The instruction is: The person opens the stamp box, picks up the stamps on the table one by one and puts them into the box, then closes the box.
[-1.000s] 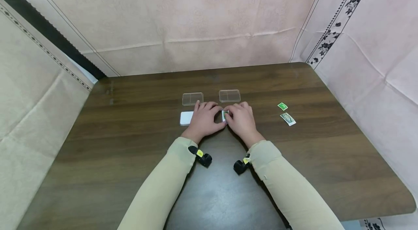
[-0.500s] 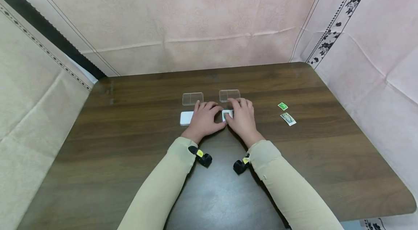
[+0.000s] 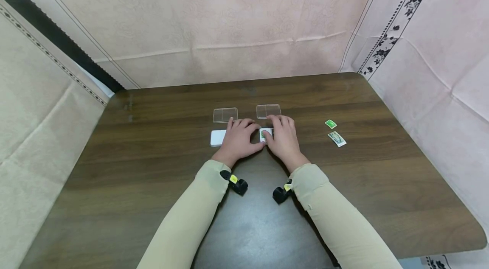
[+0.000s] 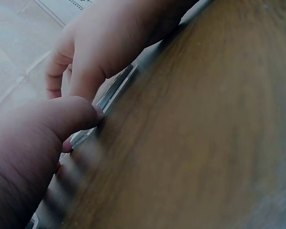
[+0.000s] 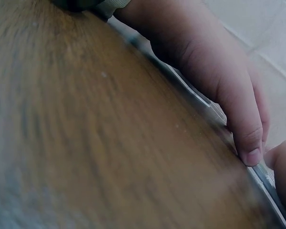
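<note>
Between my hands on the table lies a shallow white-based case (image 3: 261, 137) with a green stamp (image 3: 263, 134) in it, partly covered. My left hand (image 3: 240, 138) holds the case at its left side, the thumb on the near edge and a fingertip behind the corner in the left wrist view. The thumb of my right hand (image 3: 282, 138) presses down on the stamp. Its other fingers stretch forward over the case and hide its right part. Seen from the left wrist, the case (image 4: 117, 88) lies flat beneath the right hand.
Two clear plastic lids (image 3: 225, 115) stand side by side behind the hands. A second white case (image 3: 217, 138) sits left of my left hand, partly behind it. On the right lie a small green stamp (image 3: 330, 124) and a larger grey-green stamp (image 3: 337, 139).
My right fingers were gathered with the thumb near the case's left end; they have spread forward toward the right lid, uncovering more of the case. The left hand has stayed still.
</note>
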`<act>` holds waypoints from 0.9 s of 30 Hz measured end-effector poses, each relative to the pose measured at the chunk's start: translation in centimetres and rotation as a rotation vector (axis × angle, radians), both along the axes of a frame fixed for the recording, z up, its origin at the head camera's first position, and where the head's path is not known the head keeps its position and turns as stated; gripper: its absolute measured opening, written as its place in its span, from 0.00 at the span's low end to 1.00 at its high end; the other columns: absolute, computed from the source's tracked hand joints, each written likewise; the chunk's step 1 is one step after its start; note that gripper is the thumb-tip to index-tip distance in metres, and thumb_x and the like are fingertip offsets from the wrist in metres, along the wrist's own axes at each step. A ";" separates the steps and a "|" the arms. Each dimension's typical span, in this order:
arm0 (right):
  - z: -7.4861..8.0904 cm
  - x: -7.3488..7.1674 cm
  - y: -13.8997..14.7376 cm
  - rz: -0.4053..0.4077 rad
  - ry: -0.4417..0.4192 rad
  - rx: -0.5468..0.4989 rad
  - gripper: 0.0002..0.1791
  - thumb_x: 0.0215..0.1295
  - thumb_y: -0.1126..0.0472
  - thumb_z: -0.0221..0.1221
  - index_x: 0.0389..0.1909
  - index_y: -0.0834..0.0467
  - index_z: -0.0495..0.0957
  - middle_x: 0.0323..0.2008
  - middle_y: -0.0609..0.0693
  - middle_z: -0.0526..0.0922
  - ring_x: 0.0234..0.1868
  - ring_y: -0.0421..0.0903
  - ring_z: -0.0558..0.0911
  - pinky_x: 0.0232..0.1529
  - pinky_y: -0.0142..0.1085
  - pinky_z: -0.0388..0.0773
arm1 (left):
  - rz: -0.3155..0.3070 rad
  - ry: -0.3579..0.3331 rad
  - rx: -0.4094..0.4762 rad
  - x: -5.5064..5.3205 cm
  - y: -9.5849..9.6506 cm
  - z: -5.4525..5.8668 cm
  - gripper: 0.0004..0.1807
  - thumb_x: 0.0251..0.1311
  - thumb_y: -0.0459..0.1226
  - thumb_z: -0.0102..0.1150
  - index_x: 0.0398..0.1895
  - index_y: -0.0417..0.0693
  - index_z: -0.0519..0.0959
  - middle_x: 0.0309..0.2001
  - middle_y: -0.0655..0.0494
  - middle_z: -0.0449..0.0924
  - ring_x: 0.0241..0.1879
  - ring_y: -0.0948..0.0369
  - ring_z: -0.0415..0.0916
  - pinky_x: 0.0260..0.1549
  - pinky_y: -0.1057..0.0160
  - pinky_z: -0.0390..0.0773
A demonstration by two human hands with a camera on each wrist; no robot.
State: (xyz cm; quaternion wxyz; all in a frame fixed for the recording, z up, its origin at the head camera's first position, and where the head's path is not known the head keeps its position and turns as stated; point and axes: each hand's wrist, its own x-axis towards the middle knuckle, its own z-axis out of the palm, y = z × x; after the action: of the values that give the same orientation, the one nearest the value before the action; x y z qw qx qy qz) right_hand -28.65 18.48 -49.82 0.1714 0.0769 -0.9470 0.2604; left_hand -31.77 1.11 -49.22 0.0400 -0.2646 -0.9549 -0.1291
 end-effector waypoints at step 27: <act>0.1 -0.9 7.3 -0.164 0.263 -0.223 0.17 0.69 0.63 0.57 0.57 0.62 0.76 0.55 0.61 0.77 0.62 0.62 0.67 0.62 0.55 0.63 | 0.006 -0.003 -0.013 0.1 0.0 0.0 0.35 0.59 0.66 0.58 0.65 0.61 0.77 0.68 0.56 0.70 0.69 0.51 0.62 0.74 0.39 0.42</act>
State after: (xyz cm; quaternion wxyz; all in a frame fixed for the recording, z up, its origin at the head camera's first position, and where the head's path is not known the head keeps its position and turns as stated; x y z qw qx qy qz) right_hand -29.52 25.76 -49.67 0.3218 0.0135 -0.8849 0.3364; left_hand -31.71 1.14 -49.17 0.0374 -0.2620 -0.9564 -0.1232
